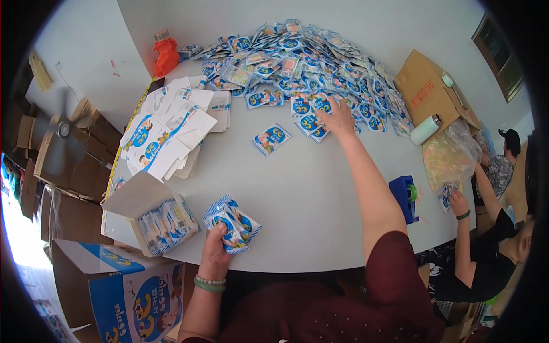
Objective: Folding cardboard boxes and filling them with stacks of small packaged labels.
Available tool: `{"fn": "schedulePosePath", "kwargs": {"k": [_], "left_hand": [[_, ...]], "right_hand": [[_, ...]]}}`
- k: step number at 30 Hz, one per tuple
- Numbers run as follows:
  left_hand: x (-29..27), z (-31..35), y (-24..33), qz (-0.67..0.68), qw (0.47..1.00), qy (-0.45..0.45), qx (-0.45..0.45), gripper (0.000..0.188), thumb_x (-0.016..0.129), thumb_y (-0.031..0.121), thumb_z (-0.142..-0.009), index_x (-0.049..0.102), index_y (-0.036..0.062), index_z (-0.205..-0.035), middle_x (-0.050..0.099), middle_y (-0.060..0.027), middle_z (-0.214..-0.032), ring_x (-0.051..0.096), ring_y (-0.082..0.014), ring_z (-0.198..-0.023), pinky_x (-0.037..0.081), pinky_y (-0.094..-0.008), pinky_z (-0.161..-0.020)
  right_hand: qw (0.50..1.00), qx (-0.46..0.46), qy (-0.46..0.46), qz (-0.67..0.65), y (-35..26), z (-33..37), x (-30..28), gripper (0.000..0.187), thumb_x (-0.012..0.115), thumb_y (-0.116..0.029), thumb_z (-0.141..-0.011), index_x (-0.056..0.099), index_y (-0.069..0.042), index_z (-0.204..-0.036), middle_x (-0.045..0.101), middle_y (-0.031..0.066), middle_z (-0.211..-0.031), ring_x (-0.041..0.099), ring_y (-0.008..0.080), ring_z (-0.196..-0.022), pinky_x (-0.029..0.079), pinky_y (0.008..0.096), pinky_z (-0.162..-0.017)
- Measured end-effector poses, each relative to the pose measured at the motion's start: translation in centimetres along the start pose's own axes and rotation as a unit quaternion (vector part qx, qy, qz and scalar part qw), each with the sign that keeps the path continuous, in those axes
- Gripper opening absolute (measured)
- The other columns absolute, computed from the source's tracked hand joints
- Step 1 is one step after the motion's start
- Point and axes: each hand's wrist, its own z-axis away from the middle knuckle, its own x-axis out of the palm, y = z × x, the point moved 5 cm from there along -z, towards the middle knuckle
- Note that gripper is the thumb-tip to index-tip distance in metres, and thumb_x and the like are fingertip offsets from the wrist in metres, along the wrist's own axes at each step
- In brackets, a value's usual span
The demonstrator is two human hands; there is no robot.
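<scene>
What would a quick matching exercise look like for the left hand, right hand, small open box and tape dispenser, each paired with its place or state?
Things:
1. left hand
2. right hand
3. small open box
4. tape dispenser

Places or states:
A. blue, near the table's right edge
B. holds a fan of packets
C. packed with upright packets
D. reaching into the big packet pile

Pairs: 1-B, 2-D, 3-C, 4-A

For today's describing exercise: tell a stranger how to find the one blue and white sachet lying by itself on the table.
Start at the white table and the big heap of sachets along its far side. Just nearer than the heap, left of the right hand, lies the lone sachet. Bare tabletop surrounds it, unlike its overlapping neighbours.
</scene>
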Motion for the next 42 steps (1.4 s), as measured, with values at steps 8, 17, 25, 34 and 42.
{"fn": "schedulePosePath", "kwargs": {"k": [8, 17, 25, 34, 42], "left_hand": [[-0.6, -0.1, -0.1, -0.005, 1.0, 0.001, -0.009, 0.05, 0.071, 0.022, -0.081, 0.052, 0.0036, -0.123, 0.063, -0.0103, -0.115, 0.062, -0.0263, -0.105, 0.051, -0.0428, -0.094], [-1.4, -0.9, 0.0, 0.021, 0.999, -0.045, -0.009, 0.042, 0.065, 0.025, -0.087, 0.054, 0.0033, -0.122, 0.062, -0.0111, -0.118, 0.061, -0.0262, -0.108, 0.049, -0.0436, -0.096], [-0.8, -0.7, 0.0, 0.07, 0.997, -0.037, -0.009, 0.041, 0.068, 0.021, -0.084, 0.056, 0.0034, -0.119, 0.064, -0.0104, -0.113, 0.063, -0.0257, -0.103, 0.051, -0.0414, -0.093], [-0.3, -0.1, 0.0, 0.081, 0.995, -0.052, -0.007, 0.041, 0.067, 0.017, -0.084, 0.056, 0.0015, -0.119, 0.065, -0.0113, -0.112, 0.064, -0.0252, -0.102, 0.051, -0.0409, -0.092], [-0.3, -0.6, 0.1, 0.077, 0.995, -0.06, -0.006, 0.041, 0.068, 0.017, -0.082, 0.056, 0.0021, -0.119, 0.065, -0.0113, -0.112, 0.064, -0.0251, -0.101, 0.052, -0.0411, -0.091]], "right_hand": [[0.971, -0.197, -0.115, 0.066, -4.1, 5.8, 4.2, 0.055, 0.06, -0.049, -0.081, 0.053, -0.028, -0.131, 0.041, 0.0084, -0.139, 0.035, 0.0298, -0.13, 0.024, 0.0509, -0.106], [0.989, -0.119, -0.093, -0.007, -7.5, 23.0, -0.6, 0.046, 0.061, -0.029, -0.086, 0.052, -0.012, -0.128, 0.038, 0.0147, -0.143, 0.03, 0.037, -0.133, 0.02, 0.0527, -0.108], [0.919, -0.337, -0.204, 0.014, -12.8, 25.2, -2.5, 0.05, 0.064, -0.012, -0.08, 0.05, -0.007, -0.128, 0.048, 0.0133, -0.13, 0.036, 0.0307, -0.129, 0.019, 0.0526, -0.11], [0.931, -0.012, -0.279, -0.235, -10.9, 20.4, -3.0, 0.032, 0.067, -0.013, -0.071, 0.06, 0.0, -0.099, 0.06, 0.0146, -0.099, 0.059, 0.0308, -0.096, 0.044, 0.0438, -0.087], [0.971, 0.01, -0.181, 0.156, -11.9, 19.0, -0.1, 0.041, 0.07, -0.029, -0.068, 0.06, 0.0, -0.095, 0.062, 0.0157, -0.102, 0.062, 0.0312, -0.092, 0.046, 0.0432, -0.083]]}}
